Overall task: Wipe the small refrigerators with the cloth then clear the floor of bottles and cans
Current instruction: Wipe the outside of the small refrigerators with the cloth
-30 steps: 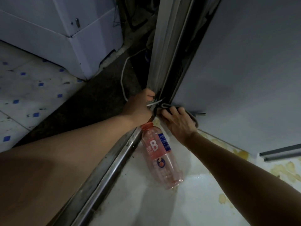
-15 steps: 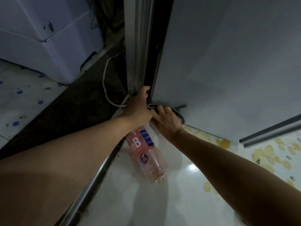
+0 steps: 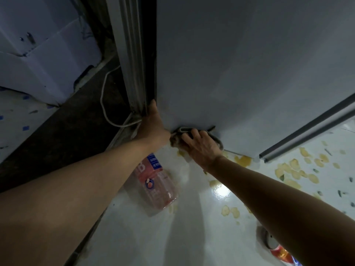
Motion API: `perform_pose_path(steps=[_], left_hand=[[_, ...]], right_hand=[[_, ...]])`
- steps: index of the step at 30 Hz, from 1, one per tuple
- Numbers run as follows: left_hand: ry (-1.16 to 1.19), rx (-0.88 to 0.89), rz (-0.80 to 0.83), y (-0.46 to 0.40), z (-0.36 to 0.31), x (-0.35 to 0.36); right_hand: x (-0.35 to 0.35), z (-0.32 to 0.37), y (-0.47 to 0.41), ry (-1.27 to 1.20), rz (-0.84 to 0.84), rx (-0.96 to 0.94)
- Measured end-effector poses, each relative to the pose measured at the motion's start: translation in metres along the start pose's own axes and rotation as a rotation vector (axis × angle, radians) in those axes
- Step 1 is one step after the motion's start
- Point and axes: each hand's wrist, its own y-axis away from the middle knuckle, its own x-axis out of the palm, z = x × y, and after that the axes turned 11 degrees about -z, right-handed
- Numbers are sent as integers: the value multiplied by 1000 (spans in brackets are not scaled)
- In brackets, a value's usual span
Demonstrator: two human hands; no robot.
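Note:
A small white refrigerator (image 3: pixel 240 64) fills the upper right of the head view. My right hand (image 3: pixel 201 146) presses a grey cloth (image 3: pixel 177 138) against the fridge's bottom edge. My left hand (image 3: pixel 153 125) grips the fridge's lower left corner, its fingers hidden behind the edge. A pink plastic bottle (image 3: pixel 157 183) with a red label lies on the white floor below my hands. A red can (image 3: pixel 280 253) lies at the lower right, partly hidden by my right arm.
A metal door frame post (image 3: pixel 130 54) stands left of the fridge, with a white cable (image 3: pixel 107 104) looping at its base. Another white appliance (image 3: pixel 42 54) stands at upper left. The white floor (image 3: pixel 288 173) has yellow speckles. A metal rail (image 3: pixel 311 129) runs at right.
The view has swung left and closer. My right hand with the cloth has slid right along the fridge's bottom edge. My left hand has stayed at the corner.

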Motion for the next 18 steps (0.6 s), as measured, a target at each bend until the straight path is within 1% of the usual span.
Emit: perform_pose_path(steps=[1,3,4,6,8,10,14,17,18], left_hand=[[-8,-2,-3,0,-1,0],[-26,-7,-12,-1,-3,1],[-32,-8,-18,-1,-3,2],[-46,-21,-29,0,-5,3],[-56,-48,-38,3,-8,8],[-45,-78,-52,6,-10,14],[-21,-114,-92,15,-17,29],[13,-126,-78,30,-31,45],[11,-130,-60,35,-37,52]], right_hand=[[-2,-1,5,-19,28,3],[-4,-7,19,52,69,33],[1,-10,26,81,52,54],[6,-16,42,119,107,117],[9,-22,62,83,184,134],[19,-28,88,52,226,150],[12,-43,118,52,191,313],[17,-46,135,-18,218,272],[16,-47,136,-13,190,283]])
